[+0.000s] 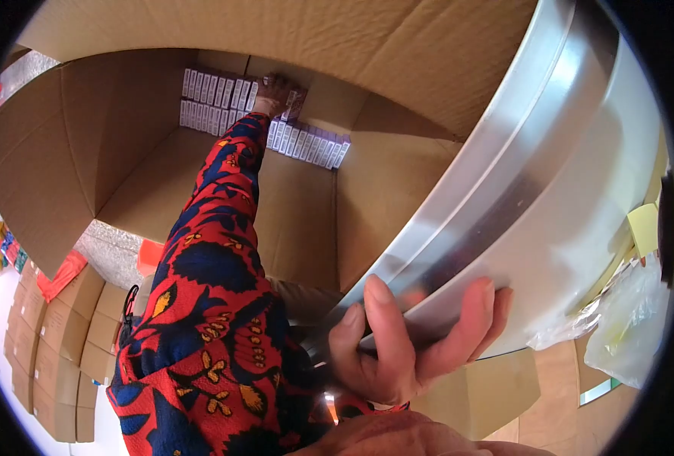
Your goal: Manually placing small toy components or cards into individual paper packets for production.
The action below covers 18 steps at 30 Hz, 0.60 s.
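My left arm, in a red and navy patterned sleeve, reaches deep into a large open cardboard box (299, 220). At its far wall, my left hand (274, 93) is closed over the upper row of small slim boxes (219, 90), with purple-topped small boxes (294, 105) beside its fingers. What lies under the palm is hidden. A lower row of the same small boxes (306, 144) stands upright along that wall, running farther right. My right hand (417, 334) is at the edge of a white, metal-trimmed table (534, 235), fingers apart, fingertips close to or touching the rim.
A broad cardboard flap (276, 30) hangs over the far side, another flap (41, 167) at the left. Stacked brown cartons (60, 342) stand lower left, with a red cloth (63, 275) on them. A clear plastic bag (626, 327) hangs at the right, near a yellow paper (644, 228).
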### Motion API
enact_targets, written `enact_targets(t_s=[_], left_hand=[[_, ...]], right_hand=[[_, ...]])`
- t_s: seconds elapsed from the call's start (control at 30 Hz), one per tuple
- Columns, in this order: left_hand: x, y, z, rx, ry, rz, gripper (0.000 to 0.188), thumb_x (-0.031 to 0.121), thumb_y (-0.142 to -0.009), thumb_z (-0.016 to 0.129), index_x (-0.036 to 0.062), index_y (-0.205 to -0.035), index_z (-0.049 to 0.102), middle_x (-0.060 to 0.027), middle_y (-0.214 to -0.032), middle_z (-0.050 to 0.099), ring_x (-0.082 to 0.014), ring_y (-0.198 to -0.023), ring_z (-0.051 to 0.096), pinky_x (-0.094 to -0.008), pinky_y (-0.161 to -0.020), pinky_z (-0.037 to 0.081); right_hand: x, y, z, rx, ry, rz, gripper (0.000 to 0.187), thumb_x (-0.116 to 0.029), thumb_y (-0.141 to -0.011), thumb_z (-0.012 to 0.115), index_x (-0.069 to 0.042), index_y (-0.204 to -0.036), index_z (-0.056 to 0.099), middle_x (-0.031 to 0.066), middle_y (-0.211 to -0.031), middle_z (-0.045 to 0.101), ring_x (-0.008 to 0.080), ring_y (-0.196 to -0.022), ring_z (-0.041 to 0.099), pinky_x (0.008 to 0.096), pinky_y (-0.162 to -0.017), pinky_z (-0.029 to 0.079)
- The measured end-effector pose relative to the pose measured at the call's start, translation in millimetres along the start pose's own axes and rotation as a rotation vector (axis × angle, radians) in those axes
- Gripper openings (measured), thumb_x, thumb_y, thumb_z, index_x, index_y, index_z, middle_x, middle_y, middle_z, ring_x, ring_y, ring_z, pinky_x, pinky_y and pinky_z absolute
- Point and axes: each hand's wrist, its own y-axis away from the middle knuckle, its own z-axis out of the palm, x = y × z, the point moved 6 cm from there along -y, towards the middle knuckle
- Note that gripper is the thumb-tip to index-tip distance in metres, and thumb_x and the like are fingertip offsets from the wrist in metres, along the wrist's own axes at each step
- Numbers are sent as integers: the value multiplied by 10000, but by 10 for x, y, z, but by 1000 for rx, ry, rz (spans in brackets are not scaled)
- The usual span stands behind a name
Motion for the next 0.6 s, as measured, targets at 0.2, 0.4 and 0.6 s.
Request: enact_targets(t_s=[0.2,0.4,0.6], left_hand=[[-301,292,164,0,-226,-9,417,288,-879,441,166,-1277,474,-141,-1366,405,-351,-1288,344,-633,-1018,210],[311,285,42,49,-456,255,426,262,-903,411,194,-1322,447,-132,-1422,356,-321,-1339,291,-607,-1081,132],[394,445,-114,-52,-535,357,461,286,-919,401,182,-1368,405,-77,-1457,318,-278,-1352,265,-579,-1092,124]], right_hand=[[-85,-35,70,-8,-110,2,297,-100,-663,556,-180,-919,682,286,-1324,400,542,-1173,375,641,-916,341],[-31,-121,-120,-116,-35,-1,300,-109,-659,572,-143,-932,692,279,-1306,419,510,-1150,400,600,-924,359],[-15,-150,-36,-121,-51,-16,321,-92,-652,584,-121,-953,693,245,-1305,441,455,-1173,409,535,-976,346]])
